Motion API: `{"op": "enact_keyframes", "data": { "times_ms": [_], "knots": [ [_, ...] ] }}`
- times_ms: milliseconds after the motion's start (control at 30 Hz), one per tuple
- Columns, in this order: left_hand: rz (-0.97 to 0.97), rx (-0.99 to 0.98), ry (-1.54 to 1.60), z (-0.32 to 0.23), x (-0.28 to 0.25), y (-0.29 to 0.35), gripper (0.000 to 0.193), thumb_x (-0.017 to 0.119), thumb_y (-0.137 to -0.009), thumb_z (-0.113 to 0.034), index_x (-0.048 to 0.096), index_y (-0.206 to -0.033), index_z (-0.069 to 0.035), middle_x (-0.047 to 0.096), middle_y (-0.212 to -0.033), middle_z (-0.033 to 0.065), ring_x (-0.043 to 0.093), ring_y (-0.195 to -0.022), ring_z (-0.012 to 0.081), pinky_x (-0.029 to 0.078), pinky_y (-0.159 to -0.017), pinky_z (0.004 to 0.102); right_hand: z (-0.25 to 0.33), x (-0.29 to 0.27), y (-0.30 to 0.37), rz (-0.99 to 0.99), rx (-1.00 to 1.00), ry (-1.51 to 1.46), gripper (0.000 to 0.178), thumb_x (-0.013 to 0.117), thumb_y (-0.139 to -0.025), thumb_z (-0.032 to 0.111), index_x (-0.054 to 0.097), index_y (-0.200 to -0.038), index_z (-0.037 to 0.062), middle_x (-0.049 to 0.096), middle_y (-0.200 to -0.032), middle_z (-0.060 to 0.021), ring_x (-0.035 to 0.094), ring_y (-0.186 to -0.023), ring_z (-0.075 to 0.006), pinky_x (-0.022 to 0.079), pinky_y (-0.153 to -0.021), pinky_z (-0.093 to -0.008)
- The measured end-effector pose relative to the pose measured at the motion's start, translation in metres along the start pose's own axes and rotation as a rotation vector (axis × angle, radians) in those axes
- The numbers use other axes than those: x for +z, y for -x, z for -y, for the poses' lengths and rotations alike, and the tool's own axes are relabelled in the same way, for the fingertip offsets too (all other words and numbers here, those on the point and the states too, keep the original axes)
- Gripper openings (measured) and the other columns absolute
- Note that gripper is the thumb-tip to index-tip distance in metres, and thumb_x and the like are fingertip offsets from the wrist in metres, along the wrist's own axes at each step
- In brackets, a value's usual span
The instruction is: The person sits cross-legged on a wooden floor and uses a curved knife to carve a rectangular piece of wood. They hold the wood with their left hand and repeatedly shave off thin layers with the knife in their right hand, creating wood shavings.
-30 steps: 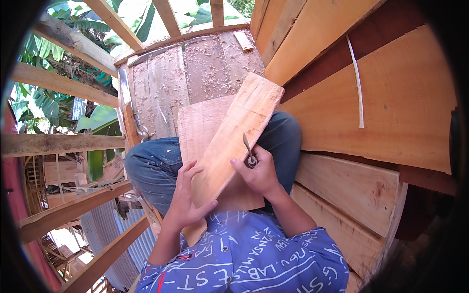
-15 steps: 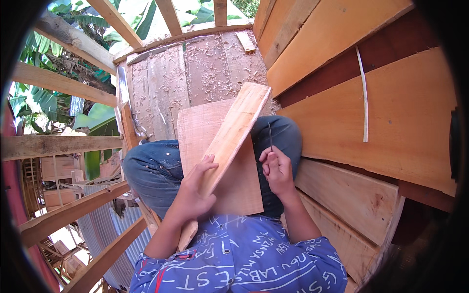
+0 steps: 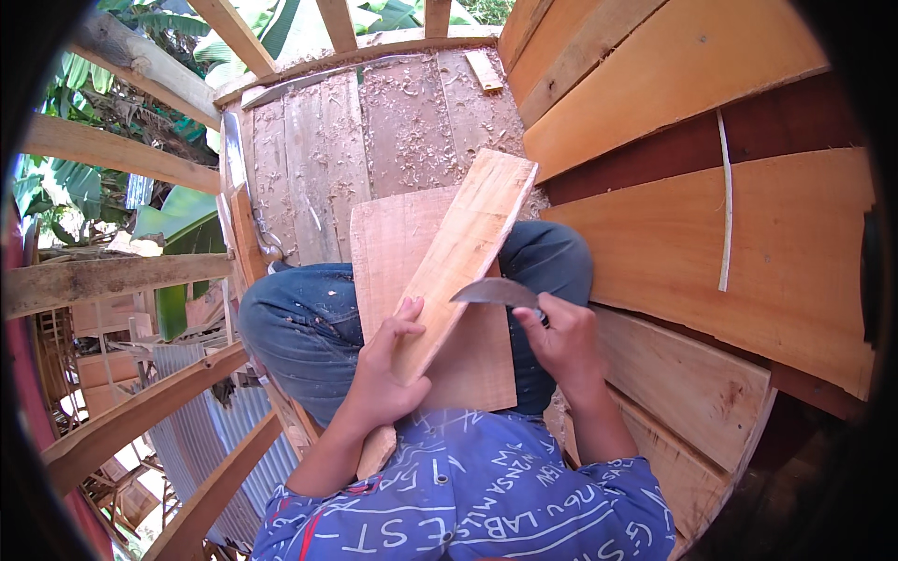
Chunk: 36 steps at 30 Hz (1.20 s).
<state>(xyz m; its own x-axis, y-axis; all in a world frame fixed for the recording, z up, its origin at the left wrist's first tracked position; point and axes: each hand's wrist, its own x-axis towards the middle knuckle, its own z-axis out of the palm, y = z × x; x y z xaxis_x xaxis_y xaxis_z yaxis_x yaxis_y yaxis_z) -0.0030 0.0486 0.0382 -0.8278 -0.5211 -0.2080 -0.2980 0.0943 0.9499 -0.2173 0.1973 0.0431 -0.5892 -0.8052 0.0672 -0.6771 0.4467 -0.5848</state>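
My left hand (image 3: 390,360) grips the near part of a narrow wooden plank (image 3: 472,238), its fingers over the top face and its thumb at the near edge. The plank slants up and away to the right, above a wider thin board (image 3: 402,224) that lies across my lap. In my right hand (image 3: 568,344) is a knife (image 3: 496,292), the fist closed round its handle. Its curved grey blade points left and reaches the right edge of the plank; whether it touches the wood I cannot tell. The handle is hidden by my fingers.
Wood shavings litter the plank floor (image 3: 323,140) ahead, with a small wood offcut (image 3: 484,70) at the far side. Wide boards (image 3: 748,234) form a wall on the right, a pale strip (image 3: 725,201) against them. Wooden railing bars (image 3: 140,271) stand on the left.
My right hand has turned the knife from pointing away, nearly edge-on, to pointing left with its blade showing broadside near the plank. My left hand keeps its hold on the plank.
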Motion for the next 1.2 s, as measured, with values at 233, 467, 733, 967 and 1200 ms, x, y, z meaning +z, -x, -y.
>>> {"op": "enact_keyframes", "data": {
  "times_ms": [233,467,733,967,1200],
  "knots": [
    [-0.009,-0.003,0.017,0.004,0.0,0.0,0.043,0.064,-0.067,-0.001,0.044,-0.104,-0.005,0.047,-0.145,0.0256,0.03,-0.143,0.0452,0.02,-0.119,0.0476,-0.005,0.017,-0.008,-0.045,0.049,0.114,0.051,0.066,-0.089,0.048,0.051,-0.064,0.0064,0.056,-0.059,-0.0127,0.06,-0.055,-0.0342,0.045,-0.048,-0.0424],
    [-0.031,-0.002,-0.011,0.002,-0.001,0.001,0.041,0.065,-0.066,-0.001,0.042,-0.1,-0.004,0.047,-0.145,0.025,0.03,-0.142,0.0462,0.02,-0.119,0.0498,-0.001,0.023,-0.009,-0.086,0.061,0.092,0.052,0.066,-0.089,0.048,0.052,-0.063,0.0058,0.056,-0.058,-0.0143,0.06,-0.055,-0.0358,0.045,-0.048,-0.0427],
    [-0.034,-0.033,-0.001,0.002,-0.003,0.0,0.038,0.064,-0.066,-0.001,0.038,-0.093,-0.005,0.047,-0.144,0.026,0.031,-0.141,0.0466,0.022,-0.119,0.0505,-0.003,0.029,-0.012,-0.047,-0.014,0.036,0.053,0.066,-0.088,0.05,0.051,-0.063,0.0053,0.055,-0.058,-0.0145,0.059,-0.053,-0.0359,0.044,-0.047,-0.0424],
    [-0.057,-0.014,0.027,0.006,-0.003,0.002,0.037,0.064,-0.065,0.0,0.038,-0.091,-0.005,0.048,-0.144,0.0262,0.032,-0.14,0.0461,0.022,-0.119,0.0505,0.003,0.034,-0.011,-0.03,-0.087,-0.015,0.052,0.066,-0.089,0.049,0.051,-0.063,0.0054,0.053,-0.059,-0.0157,0.057,-0.055,-0.038,0.044,-0.048,-0.0434],
    [-0.091,-0.066,0.046,0.004,-0.004,0.003,0.036,0.064,-0.064,0.0,0.038,-0.088,-0.006,0.049,-0.143,0.0257,0.033,-0.14,0.0449,0.023,-0.118,0.0496,0.007,0.04,-0.025,-0.046,-0.023,-0.048,0.05,0.066,-0.09,0.047,0.055,-0.066,0.0049,0.056,-0.06,-0.0159,0.059,-0.056,-0.0374,0.044,-0.049,-0.0441]
  ]
}}
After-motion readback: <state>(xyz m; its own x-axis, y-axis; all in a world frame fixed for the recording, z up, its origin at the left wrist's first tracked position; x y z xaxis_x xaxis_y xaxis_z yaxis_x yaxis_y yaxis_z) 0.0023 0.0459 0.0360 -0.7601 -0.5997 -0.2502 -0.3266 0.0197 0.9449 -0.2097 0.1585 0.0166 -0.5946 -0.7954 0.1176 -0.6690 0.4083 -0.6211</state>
